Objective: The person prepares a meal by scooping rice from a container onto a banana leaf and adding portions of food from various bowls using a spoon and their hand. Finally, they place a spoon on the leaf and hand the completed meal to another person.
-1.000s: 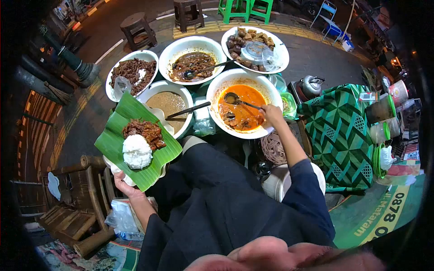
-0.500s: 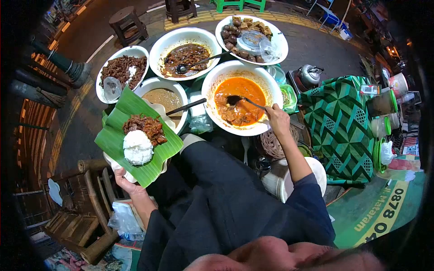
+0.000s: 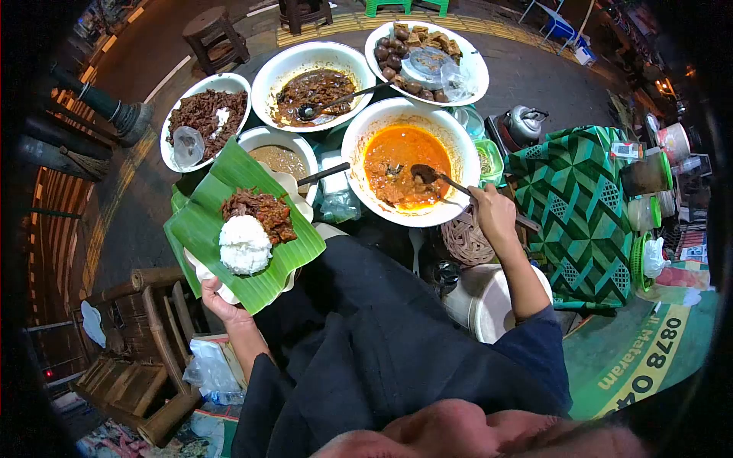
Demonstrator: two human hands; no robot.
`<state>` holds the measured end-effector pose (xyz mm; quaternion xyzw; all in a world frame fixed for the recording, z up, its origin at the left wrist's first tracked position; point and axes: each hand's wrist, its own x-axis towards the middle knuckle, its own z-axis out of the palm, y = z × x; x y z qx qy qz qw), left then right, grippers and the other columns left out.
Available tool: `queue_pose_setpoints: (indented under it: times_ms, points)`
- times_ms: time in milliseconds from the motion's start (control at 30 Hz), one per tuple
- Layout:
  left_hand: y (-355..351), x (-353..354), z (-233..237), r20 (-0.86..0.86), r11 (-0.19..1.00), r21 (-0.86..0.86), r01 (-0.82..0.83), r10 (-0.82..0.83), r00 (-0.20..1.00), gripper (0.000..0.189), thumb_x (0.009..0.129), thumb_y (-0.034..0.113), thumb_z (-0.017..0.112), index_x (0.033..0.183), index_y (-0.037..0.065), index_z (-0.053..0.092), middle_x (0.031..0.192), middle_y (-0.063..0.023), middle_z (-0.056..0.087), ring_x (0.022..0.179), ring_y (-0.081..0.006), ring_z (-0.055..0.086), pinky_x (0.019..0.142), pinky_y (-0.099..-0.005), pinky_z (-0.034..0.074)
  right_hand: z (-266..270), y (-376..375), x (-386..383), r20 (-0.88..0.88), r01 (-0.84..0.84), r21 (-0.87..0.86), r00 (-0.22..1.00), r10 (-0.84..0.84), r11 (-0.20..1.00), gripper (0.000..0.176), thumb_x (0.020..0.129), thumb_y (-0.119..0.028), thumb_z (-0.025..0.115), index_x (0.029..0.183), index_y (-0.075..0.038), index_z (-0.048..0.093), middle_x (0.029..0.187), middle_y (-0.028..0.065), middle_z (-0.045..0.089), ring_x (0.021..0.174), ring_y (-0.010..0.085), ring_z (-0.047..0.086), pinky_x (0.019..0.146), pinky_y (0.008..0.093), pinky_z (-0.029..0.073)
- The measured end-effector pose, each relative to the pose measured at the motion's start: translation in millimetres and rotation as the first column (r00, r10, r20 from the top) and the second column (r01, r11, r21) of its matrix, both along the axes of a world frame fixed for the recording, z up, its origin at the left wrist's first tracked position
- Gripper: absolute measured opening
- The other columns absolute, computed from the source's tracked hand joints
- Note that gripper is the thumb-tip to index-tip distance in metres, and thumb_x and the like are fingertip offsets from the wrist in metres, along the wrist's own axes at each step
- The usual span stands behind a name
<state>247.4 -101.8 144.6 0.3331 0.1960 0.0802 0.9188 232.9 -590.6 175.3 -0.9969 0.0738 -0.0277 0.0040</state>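
My left hand grips the near edge of a white scalloped plate lined with a green banana leaf. On the leaf lie a mound of white rice and a heap of dark reddish shredded food. My right hand is closed around the handle of a dark ladle. The ladle's bowl is at the surface of an orange stew, inside a large white basin. Pieces of food show in the stew near the ladle.
Around the basin stand a bowl of brown gravy, a basin of dark sauce, a bowl of dark shredded food and a basin of brown eggs and tofu. A kettle and a green patterned cloth are at right.
The ladle has shifted right and its bowl has turned in the stew. My right hand has moved right and slightly down. The leaf-lined plate has moved a little right.
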Motion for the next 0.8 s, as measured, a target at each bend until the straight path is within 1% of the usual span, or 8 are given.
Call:
queue_pose_setpoints:
  times_ms: [100, 167, 233, 300, 400, 533, 667, 800]
  points:
    - [-2.6, -0.9, 1.8, 0.016, 1.0, 0.022, -0.001, 0.0, 1.0, 0.048, 0.067, 0.017, 0.049, 0.112, 0.003, 0.048, 0.104, -0.0101, 0.057, 0.093, -0.0257, 0.056, 0.084, -0.037, 0.044, 1.4, 4.2, 2.6, 0.038, -0.05, -0.017, 0.998, 0.05, 0.999, 0.016, 0.075, -0.014, 0.047, 0.079, -0.01, 0.062, 0.073, 0.0147, 0.055, 0.063, 0.0288, 0.059, 0.056, 0.0385, 0.047]
    - [-5.6, 0.2, -1.5, 0.011, 1.0, 0.012, 0.023, -0.023, 1.0, 0.048, 0.067, 0.016, 0.048, 0.112, 0.003, 0.048, 0.104, -0.01, 0.057, 0.093, -0.0255, 0.056, 0.084, -0.0368, 0.044, -2.8, 5.8, 11.2, -0.101, -0.147, -0.097, 0.985, 0.138, 0.984, 0.016, 0.074, -0.013, 0.047, 0.075, -0.008, 0.062, 0.074, 0.0147, 0.056, 0.063, 0.0288, 0.06, 0.057, 0.0376, 0.048]
    - [-6.1, 0.2, -6.0, 0.007, 0.999, 0.003, 0.041, -0.041, 0.999, 0.048, 0.067, 0.016, 0.048, 0.113, 0.003, 0.048, 0.104, -0.0098, 0.057, 0.093, -0.0253, 0.056, 0.084, -0.0366, 0.044, -5.0, 7.6, 23.9, -0.191, -0.135, -0.115, 0.975, 0.111, 0.984, 0.017, 0.073, -0.014, 0.048, 0.072, -0.006, 0.063, 0.076, 0.0168, 0.059, 0.067, 0.0286, 0.061, 0.059, 0.0365, 0.049]
    - [-5.9, 0.3, -9.1, -0.004, 0.999, 0.013, 0.042, -0.042, 0.999, 0.049, 0.066, 0.016, 0.048, 0.113, 0.003, 0.048, 0.104, -0.0097, 0.057, 0.092, -0.0254, 0.056, 0.084, -0.0366, 0.045, -11.4, 6.4, 34.5, -0.313, -0.131, -0.025, 0.942, 0.117, 0.991, 0.019, 0.075, -0.02, 0.05, 0.076, -0.007, 0.064, 0.077, 0.0182, 0.061, 0.071, 0.0287, 0.062, 0.062, 0.0367, 0.049]
    - [-11.9, -3.3, 2.6, -0.019, 1.0, 0.007, 0.028, -0.028, 0.999, 0.048, 0.065, 0.017, 0.049, 0.111, 0.003, 0.048, 0.103, -0.0112, 0.057, 0.091, -0.0267, 0.057, 0.083, -0.0377, 0.045, -13.3, 10.2, 41.3, -0.351, -0.071, 0.098, 0.931, 0.101, 0.993, 0.023, 0.078, -0.028, 0.053, 0.082, -0.009, 0.065, 0.079, 0.0167, 0.062, 0.076, 0.0283, 0.061, 0.065, 0.038, 0.049]
    - [-10.2, -4.5, 0.7, -0.024, 1.0, -0.001, 0.022, -0.022, 0.999, 0.048, 0.065, 0.018, 0.049, 0.11, 0.002, 0.048, 0.102, -0.0115, 0.057, 0.091, -0.0268, 0.057, 0.082, -0.0374, 0.045, -41.1, 13.2, 40.5, -0.296, 0.045, 0.198, 0.955, 0.016, 0.979, 0.022, 0.078, -0.03, 0.055, 0.091, -0.015, 0.065, 0.081, 0.0123, 0.062, 0.079, 0.0277, 0.06, 0.067, 0.0388, 0.048]
    - [-4.6, -8.1, -3.2, -0.021, 1.0, 0.008, 0.008, -0.008, 1.0, 0.049, 0.065, 0.019, 0.049, 0.111, 0.002, 0.048, 0.102, -0.0116, 0.057, 0.091, -0.0268, 0.057, 0.082, -0.0372, 0.046, -46.9, 23.8, 23.1, -0.067, -0.045, 0.17, 0.996, 0.057, 0.984, 0.022, 0.078, -0.029, 0.055, 0.093, -0.015, 0.062, 0.078, 0.0102, 0.058, 0.07, 0.0287, 0.06, 0.06, 0.0395, 0.048]
    - [-4.8, -9.0, -4.1, -0.014, 1.0, -0.006, 0.011, -0.011, 1.0, 0.049, 0.065, 0.019, 0.049, 0.11, 0.002, 0.048, 0.102, -0.0115, 0.057, 0.091, -0.0267, 0.057, 0.082, -0.0371, 0.046, -44.4, 38.3, 11.9, -0.02, -0.048, 0.162, 0.998, 0.052, 0.986, 0.022, 0.078, -0.028, 0.055, 0.095, -0.015, 0.062, 0.076, 0.0102, 0.057, 0.068, 0.0288, 0.06, 0.057, 0.0391, 0.048]
